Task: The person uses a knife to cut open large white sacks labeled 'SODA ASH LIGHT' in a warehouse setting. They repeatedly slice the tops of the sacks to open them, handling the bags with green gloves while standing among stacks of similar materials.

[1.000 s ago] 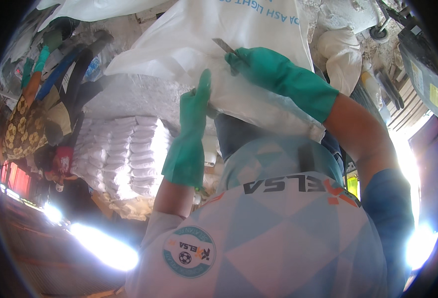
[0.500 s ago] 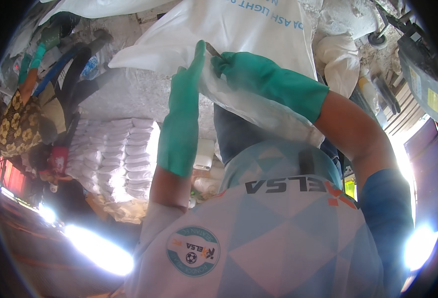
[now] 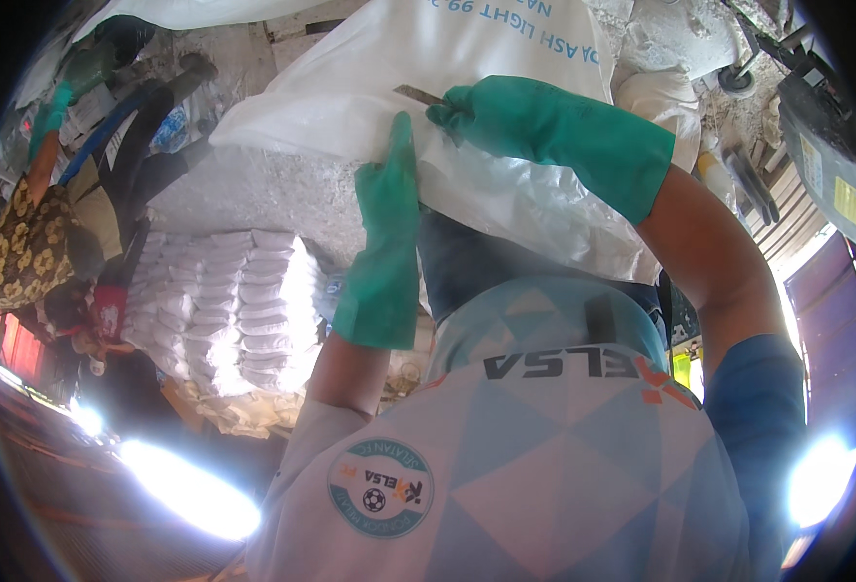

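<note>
A large white sack point(image 3: 350, 97) with blue lettering spreads out before me; a loose translucent flap point(image 3: 534, 209) hangs toward my body. Both my hands wear green rubber gloves. My left hand point(image 3: 389, 189) is at the sack's near edge, thumb straight along it; the other fingers are mostly hidden and seem folded round the plastic. Closed round a short, flat, greyish knife point(image 3: 418, 94), my right hand point(image 3: 462, 112) is over the sack. The blade points left, above my left thumb, and its handle end is hidden in the glove.
A tall stack of white sacks point(image 3: 219, 301) stands to the left. Beyond it, a person in a flowered shirt point(image 3: 30, 247) and green gloves bends at work. A dark machine part point(image 3: 825, 145) is at the right, near another white bundle point(image 3: 661, 102).
My left hand has come down toward me and slightly right. The right hand has lifted away from it, and more of the blade shows. The sack's flap has shifted right.
</note>
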A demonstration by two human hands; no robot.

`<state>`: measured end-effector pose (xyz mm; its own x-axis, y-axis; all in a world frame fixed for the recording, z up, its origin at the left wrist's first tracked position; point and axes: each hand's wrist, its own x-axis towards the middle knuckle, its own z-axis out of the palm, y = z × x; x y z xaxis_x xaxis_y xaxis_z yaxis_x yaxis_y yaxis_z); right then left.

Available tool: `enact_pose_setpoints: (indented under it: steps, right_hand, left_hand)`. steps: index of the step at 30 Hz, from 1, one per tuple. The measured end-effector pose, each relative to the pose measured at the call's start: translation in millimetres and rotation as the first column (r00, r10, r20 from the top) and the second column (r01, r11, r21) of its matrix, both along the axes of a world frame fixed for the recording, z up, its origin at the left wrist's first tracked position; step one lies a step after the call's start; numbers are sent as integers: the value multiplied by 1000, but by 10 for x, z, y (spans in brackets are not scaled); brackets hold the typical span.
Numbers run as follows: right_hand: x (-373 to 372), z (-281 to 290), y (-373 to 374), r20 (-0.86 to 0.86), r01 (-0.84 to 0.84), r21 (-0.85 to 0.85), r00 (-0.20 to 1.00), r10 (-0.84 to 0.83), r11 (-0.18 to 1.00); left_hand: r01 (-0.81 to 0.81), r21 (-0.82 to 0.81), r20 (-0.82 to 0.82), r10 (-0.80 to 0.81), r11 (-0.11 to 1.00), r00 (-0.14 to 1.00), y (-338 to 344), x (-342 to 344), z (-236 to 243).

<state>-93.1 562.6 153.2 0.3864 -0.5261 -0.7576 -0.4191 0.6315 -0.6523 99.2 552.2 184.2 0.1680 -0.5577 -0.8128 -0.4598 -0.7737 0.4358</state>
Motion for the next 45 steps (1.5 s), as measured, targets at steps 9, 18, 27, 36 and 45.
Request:
enact_pose_setpoints:
  steps: [9,18,27,36,45]
  right_hand:
    - [95,-155,115,-15,-78,-91,997,77,993]
    - [197,-171,113,-69,-297,-182,955,290,937]
    - [-46,-112,332,64,95,54,993,-98,994]
    - [71,-113,13,107,326,67,937,-331,943]
    - [471,-288,139,264,420,359,811,-522,834]
  left_hand:
    - [46,12,10,-46,999,999,78,117,-78]
    - [263,-185,3,-267,947,964,77,429,-285]
    - [60,130,199,-85,990,976,-129,146,309]
    - [41,-110,-24,-44,993,999,-273,396,223]
    - [448,146,474,-460,882,751,-761,-110,160]
